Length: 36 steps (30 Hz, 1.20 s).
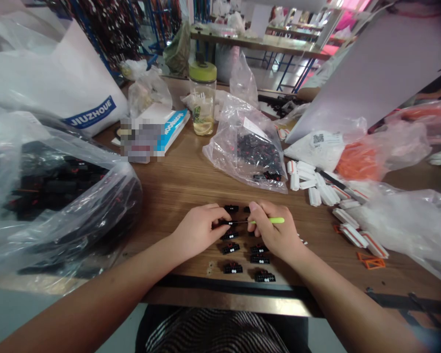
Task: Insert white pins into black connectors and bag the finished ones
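My left hand point(202, 229) is closed around one end of a small black connector housing point(231, 223) with white dots on its face. In my right hand point(274, 228) is a thin tool with a yellow-green handle point(278, 220), and its slim metal shaft reaches left to that connector. The exact tip contact is too small to make out. Several more black connectors lie in two columns below and around my hands, among them one at the column's foot point(233, 268) and another nearest the table edge point(265, 277). Most show a pair of white dots.
A clear bag of black parts point(257, 147) lies ahead, and a larger one point(62, 191) at the left. A lidded bottle point(203, 103) stands at the back. White connector pieces point(318, 184), orange frames point(371, 261) and plastic bags point(411, 225) occupy the right of the wooden table point(165, 184).
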### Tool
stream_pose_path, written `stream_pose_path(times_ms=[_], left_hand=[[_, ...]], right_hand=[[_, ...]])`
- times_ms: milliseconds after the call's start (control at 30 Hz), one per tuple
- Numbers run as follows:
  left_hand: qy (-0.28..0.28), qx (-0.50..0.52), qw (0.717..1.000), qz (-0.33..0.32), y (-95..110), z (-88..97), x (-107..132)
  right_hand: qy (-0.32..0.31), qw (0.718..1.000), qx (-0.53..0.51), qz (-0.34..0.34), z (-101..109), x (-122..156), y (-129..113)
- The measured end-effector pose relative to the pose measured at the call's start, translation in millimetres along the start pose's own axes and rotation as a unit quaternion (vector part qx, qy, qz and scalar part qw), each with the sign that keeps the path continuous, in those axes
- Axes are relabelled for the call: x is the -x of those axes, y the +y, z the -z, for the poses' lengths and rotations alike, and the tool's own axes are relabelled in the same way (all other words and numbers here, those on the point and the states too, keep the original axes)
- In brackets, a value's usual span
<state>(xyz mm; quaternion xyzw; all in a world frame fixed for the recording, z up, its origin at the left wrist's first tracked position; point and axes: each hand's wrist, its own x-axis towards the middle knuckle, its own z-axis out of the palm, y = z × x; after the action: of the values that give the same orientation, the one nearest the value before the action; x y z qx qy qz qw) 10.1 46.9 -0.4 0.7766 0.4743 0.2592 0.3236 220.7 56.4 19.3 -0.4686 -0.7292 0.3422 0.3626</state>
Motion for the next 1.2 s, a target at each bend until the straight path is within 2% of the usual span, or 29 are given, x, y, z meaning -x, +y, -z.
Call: stream_pose_path(times_ms=[367, 467, 633, 867, 1200], left_hand=[[-0.003, 0.002, 1.0, 0.004, 1, 0.7, -1], [-0.003, 0.007, 1.0, 0.0, 0, 0.3, -1], [-0.002, 0.017, 1.0, 0.004, 0, -0.2, -1], [-0.002, 0.014, 1.0, -0.001, 0, -0.3, 0], [0.001, 0.016, 1.0, -0.001, 0, -0.5, -1]], right_hand=[[-0.004, 0.999, 0.029, 0.019, -1, 1, -5], [-0.015, 0.998, 0.058, 0.022, -2, 1, -8], [-0.037, 0.991, 0.115, 0.062, -3, -1, -13], [-0.002, 0.999, 0.045, 0.021, -2, 3, -7], [-0.01, 0.999, 0.044, 0.014, -5, 1, -7]])
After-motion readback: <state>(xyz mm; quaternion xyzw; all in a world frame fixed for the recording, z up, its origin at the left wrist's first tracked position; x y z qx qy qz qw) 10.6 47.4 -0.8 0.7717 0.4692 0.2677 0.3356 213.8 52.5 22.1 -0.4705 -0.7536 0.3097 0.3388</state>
